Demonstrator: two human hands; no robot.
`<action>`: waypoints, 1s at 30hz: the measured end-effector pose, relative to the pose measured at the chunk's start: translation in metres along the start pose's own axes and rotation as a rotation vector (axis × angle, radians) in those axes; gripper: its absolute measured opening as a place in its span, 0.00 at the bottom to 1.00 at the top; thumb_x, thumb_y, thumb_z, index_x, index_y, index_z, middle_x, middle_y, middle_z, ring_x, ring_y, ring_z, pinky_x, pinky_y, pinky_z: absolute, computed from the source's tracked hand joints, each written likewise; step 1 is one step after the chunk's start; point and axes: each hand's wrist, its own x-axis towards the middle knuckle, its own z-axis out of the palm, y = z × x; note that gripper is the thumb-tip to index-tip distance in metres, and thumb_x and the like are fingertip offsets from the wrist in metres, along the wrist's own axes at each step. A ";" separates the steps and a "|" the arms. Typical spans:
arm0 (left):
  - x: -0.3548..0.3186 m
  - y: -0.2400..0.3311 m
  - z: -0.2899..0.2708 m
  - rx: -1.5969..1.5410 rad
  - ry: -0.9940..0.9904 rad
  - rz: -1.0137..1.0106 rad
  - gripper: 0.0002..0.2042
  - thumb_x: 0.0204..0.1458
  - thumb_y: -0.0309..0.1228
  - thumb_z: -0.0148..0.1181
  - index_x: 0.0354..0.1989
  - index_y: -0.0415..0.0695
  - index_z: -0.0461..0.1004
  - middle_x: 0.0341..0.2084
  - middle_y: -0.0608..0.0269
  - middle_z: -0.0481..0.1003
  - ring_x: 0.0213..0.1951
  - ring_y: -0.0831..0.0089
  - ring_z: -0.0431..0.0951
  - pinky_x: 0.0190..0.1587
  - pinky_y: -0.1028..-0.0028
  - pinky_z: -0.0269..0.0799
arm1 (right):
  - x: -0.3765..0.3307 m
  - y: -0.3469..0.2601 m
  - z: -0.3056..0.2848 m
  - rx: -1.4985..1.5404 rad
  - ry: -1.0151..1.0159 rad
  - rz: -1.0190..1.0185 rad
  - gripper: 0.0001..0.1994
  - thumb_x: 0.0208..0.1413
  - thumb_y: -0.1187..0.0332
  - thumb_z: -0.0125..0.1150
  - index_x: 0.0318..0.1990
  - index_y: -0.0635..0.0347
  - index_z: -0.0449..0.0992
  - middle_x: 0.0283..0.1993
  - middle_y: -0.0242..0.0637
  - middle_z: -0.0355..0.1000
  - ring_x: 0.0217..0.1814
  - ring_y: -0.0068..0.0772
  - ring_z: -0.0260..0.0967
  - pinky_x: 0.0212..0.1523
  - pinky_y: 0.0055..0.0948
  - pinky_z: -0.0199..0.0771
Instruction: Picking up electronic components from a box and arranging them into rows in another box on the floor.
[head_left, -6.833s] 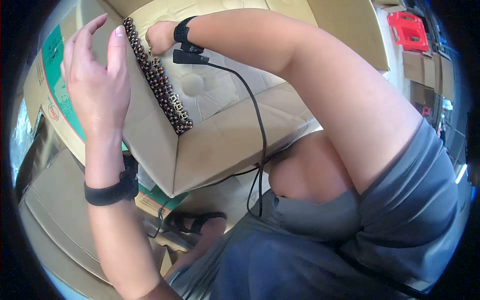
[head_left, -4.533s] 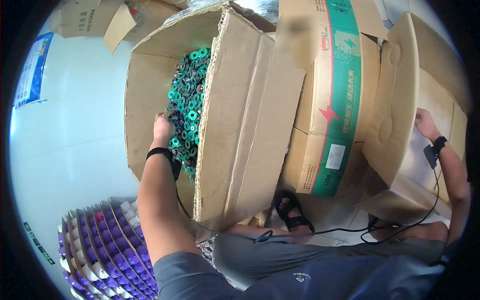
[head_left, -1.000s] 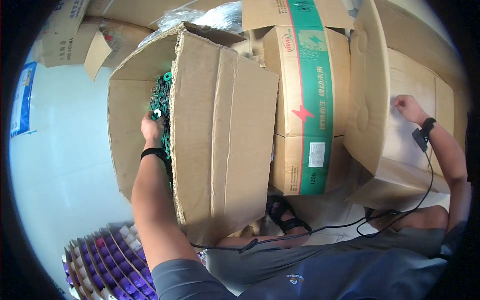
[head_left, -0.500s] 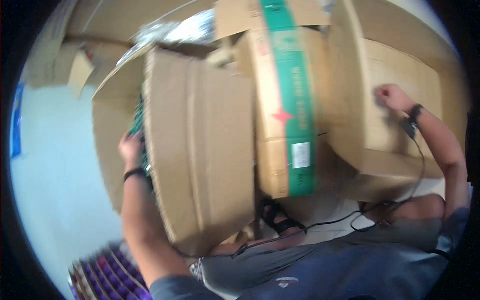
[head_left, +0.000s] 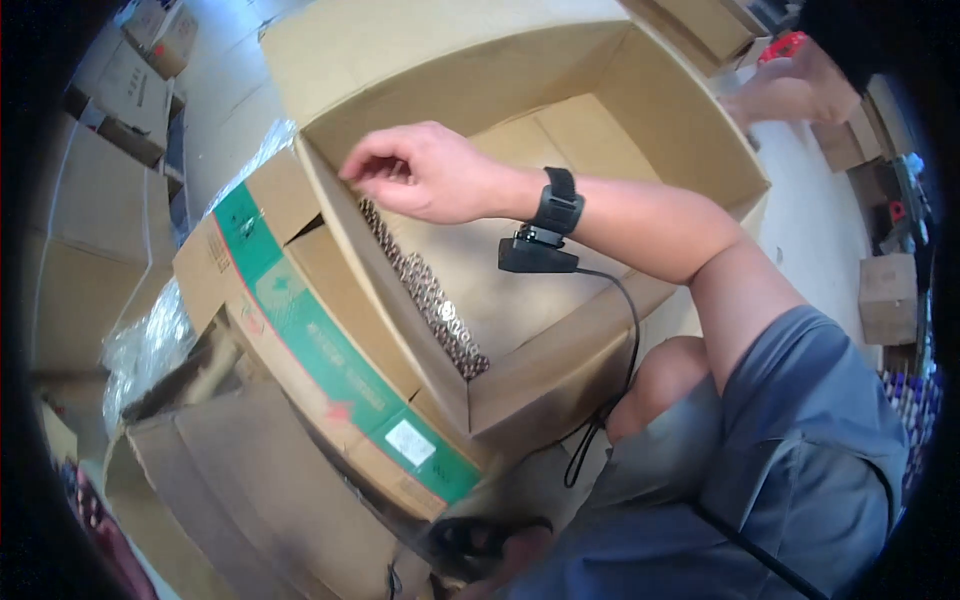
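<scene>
My right hand [head_left: 420,175] hovers above the left wall of a large open cardboard box [head_left: 640,130]. Its fingers are loosely curled with a gap between them, and nothing shows in them. Below it, along the inside of that wall, lies a long strip of shiny brown bead-like pieces [head_left: 425,290]. At the dim lower left rim, my left hand [head_left: 118,548] is only partly visible. Brown beaded pieces [head_left: 85,500] show beside it; its fingers are too dark to make out. A black strap with a small cabled device [head_left: 535,252] circles my right wrist.
A narrow carton with green tape [head_left: 340,370] stands against the large box's left side. Left of it is another cardboard box [head_left: 240,480], with clear plastic wrap [head_left: 150,335] behind. Stacked cartons [head_left: 95,240] line the left. Another person's bare limb [head_left: 800,90] is at upper right.
The view has swung right, toward the large box. My right hand has moved to that box's left wall, its fist loosened. The brown strip now shows; my left hand has shifted to the rim.
</scene>
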 end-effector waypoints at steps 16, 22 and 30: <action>0.084 -0.138 0.413 -0.542 -0.127 -0.239 0.09 0.56 0.25 0.58 0.45 0.40 0.71 0.38 0.61 0.76 0.40 0.71 0.78 0.44 0.69 0.79 | -0.040 0.005 -0.001 0.099 -0.134 0.103 0.16 0.50 0.64 0.68 0.43 0.63 0.76 0.31 0.33 0.75 0.31 0.19 0.72 0.33 0.22 0.72; 0.090 -0.147 0.399 -0.629 -0.055 -0.216 0.09 0.56 0.25 0.58 0.45 0.38 0.72 0.39 0.57 0.76 0.47 0.60 0.78 0.50 0.67 0.77 | -0.025 0.074 0.002 0.158 -0.163 0.298 0.17 0.51 0.62 0.66 0.46 0.60 0.77 0.32 0.30 0.75 0.32 0.20 0.71 0.37 0.22 0.73; 0.064 -0.152 0.376 -0.606 -0.013 -0.242 0.12 0.57 0.25 0.56 0.49 0.39 0.71 0.41 0.56 0.76 0.48 0.61 0.77 0.50 0.70 0.77 | -0.019 0.230 0.107 -0.321 -0.492 0.417 0.18 0.39 0.63 0.64 0.41 0.57 0.78 0.35 0.41 0.77 0.39 0.39 0.75 0.42 0.36 0.74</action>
